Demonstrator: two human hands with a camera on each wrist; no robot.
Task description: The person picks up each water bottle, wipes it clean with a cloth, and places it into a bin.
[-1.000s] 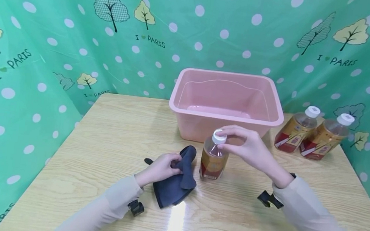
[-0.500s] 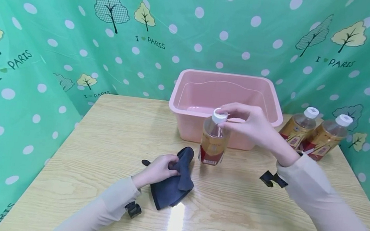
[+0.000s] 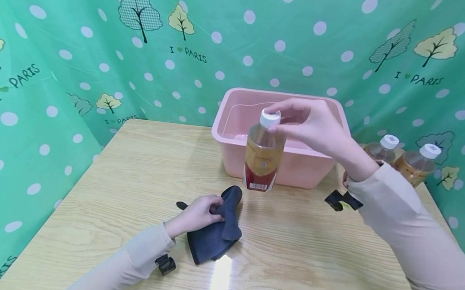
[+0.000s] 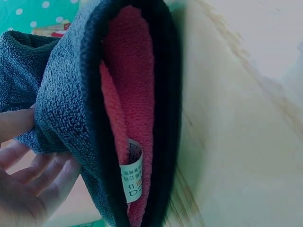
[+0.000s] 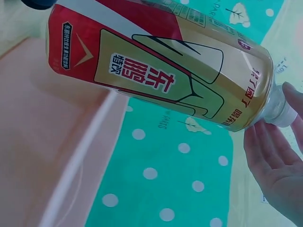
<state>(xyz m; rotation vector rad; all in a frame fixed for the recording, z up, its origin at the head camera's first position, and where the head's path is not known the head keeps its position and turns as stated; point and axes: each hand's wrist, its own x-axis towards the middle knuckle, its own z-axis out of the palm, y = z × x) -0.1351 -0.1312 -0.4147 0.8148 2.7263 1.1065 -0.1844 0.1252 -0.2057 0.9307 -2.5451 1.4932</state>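
My right hand pinches the white cap of a drink bottle with a gold-and-red label. The bottle hangs upright above the table, in front of the pink tub. In the right wrist view the bottle runs across the top, its neck between thumb and fingers. My left hand pinches a folded dark blue cloth lying on the table. Close up in the left wrist view, the cloth looks terry-like, with black edging, a red inner side and a white tag.
Two similar bottles, one nearer and one further right, stand at the table's back right, partly behind my right forearm. A green dotted curtain hangs behind and to the sides of the wooden table.
My right hand has lifted the bottle off the table, moving it up and slightly left in front of the tub. The left hand still pinches the cloth and has hardly moved.
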